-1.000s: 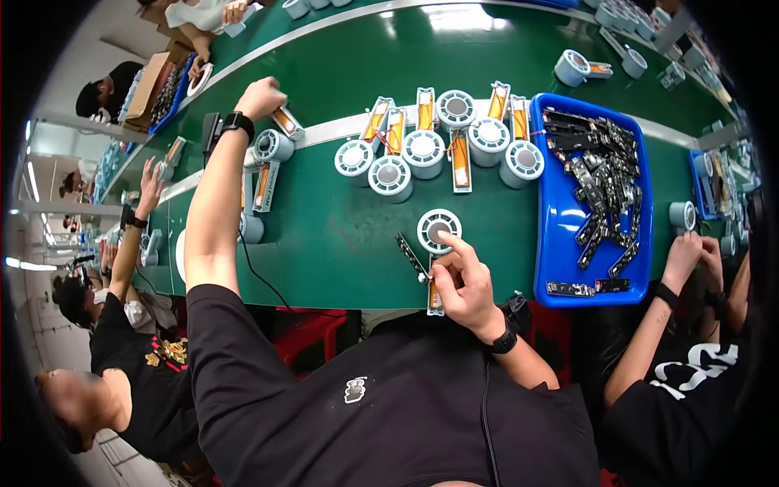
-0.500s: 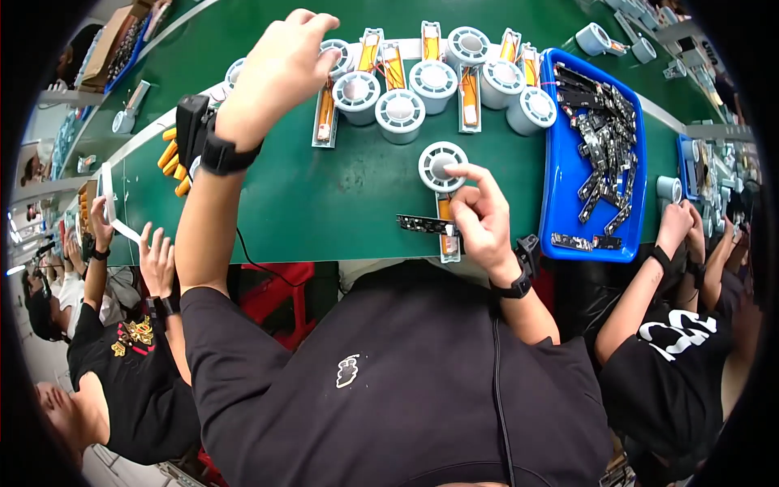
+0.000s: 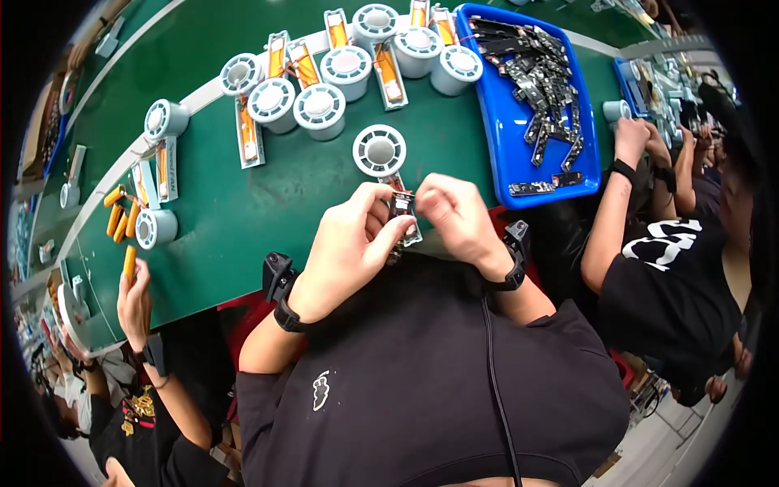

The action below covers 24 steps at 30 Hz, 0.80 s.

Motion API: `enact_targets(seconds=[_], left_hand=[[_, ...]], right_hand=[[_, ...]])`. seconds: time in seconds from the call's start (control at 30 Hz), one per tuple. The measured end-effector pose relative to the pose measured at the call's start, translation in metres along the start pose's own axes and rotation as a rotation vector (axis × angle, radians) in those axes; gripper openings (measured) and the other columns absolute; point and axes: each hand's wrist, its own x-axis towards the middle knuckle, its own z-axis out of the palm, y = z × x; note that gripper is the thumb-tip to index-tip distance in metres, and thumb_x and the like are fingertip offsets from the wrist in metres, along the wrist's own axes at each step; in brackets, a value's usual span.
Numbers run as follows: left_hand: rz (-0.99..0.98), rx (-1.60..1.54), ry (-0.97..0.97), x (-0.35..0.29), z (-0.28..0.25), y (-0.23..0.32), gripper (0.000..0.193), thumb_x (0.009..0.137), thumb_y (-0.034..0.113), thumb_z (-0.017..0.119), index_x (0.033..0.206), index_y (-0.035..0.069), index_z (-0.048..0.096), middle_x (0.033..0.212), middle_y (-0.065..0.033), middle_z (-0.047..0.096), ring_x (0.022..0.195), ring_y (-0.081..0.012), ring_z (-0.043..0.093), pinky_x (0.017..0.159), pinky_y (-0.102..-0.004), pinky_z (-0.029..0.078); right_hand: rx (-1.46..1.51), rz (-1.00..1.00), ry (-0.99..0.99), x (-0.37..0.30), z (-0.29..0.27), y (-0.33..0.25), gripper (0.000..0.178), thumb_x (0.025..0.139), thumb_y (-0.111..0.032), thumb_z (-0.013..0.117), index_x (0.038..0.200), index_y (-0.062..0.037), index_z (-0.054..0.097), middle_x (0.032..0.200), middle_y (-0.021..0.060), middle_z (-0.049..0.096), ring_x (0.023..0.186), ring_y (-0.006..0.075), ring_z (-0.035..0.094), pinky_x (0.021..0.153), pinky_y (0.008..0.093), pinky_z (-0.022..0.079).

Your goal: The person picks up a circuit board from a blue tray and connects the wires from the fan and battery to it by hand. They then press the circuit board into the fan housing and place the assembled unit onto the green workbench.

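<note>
Round-headed device [image 3: 379, 152] sits mid-frame on the green bench [image 3: 235, 207], slotted pale-blue head up, handle running down toward the person's 2 hands. Left hand [image 3: 345, 235] has thumb and fingers pinching a dark circuit board [image 3: 402, 204] over that handle, right around the center of the frame. Right hand [image 3: 462, 215] is curled just beside it, thumb and index close together; can't tell whether they're pinching something thin or nothing at all.

My read is that the step in hand is getting the board lined up with the handle (could be wrong, the fingers cover a lot). Next move probably calls for keeping that left pinch steady and checking that nothing gets trapped under the board.

Hard to make out: most of the handle is behind the fingers and board, so no clue if it matches the other units [image 3: 319, 107] across the upper middle. Board touching the handle or hovering over it? Can't say. At least 1 unit's handle is cut off by the top edge, and the boards [image 3: 552, 89] in the blue tray [image 3: 501, 134], upper right, are too jumbled to count.
</note>
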Motion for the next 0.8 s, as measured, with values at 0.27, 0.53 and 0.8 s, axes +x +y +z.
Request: enact_targets(seconds=[0.27, 0.53, 0.8], left_hand=[[0.428, 0.902, 0.093, 0.01, -0.02, 0.041, 0.032, 0.085, -0.001, 0.069, 0.117, 0.004, 0.065, 0.116, -0.0119, 0.065, 0.112, -0.0319, 0.063, 0.093, -0.0398, 0.053], [0.75, 0.942, -0.2, 0.061, -0.029, 0.006, 0.024, 0.077, 0.001, 0.072, 0.1, 0.005, 0.068, 0.12, -0.0073, 0.064, 0.131, -0.0386, 0.048, 0.108, -0.049, 0.04], [0.499, 0.881, 0.232, 0.033, -0.003, 0.006, 0.011, 0.088, 0.004, 0.071, 0.098, 0.004, 0.069, 0.127, -0.0103, 0.063, 0.134, -0.0399, 0.046, 0.11, -0.0523, 0.038]], right_hand=[[-0.18, -0.073, -0.261, 0.012, -0.014, -0.02, 0.024, 0.097, -0.023, 0.064, 0.091, 0.0002, 0.063, 0.072, 0.0187, 0.065, 0.065, 0.0286, 0.066, 0.061, 0.0405, 0.05], [-0.827, -0.028, -0.57, 0.01, -0.032, -0.071, 0.023, 0.088, -0.019, 0.068, 0.096, 0.0021, 0.062, 0.084, 0.0216, 0.067, 0.077, 0.0389, 0.068, 0.067, 0.0468, 0.055], [-0.662, -0.162, -0.004, 0.011, 0.002, -0.018, 0.037, 0.082, -0.004, 0.067, 0.116, 0.0043, 0.052, 0.092, 0.0201, 0.061, 0.084, 0.0393, 0.065, 0.07, 0.0437, 0.052]])
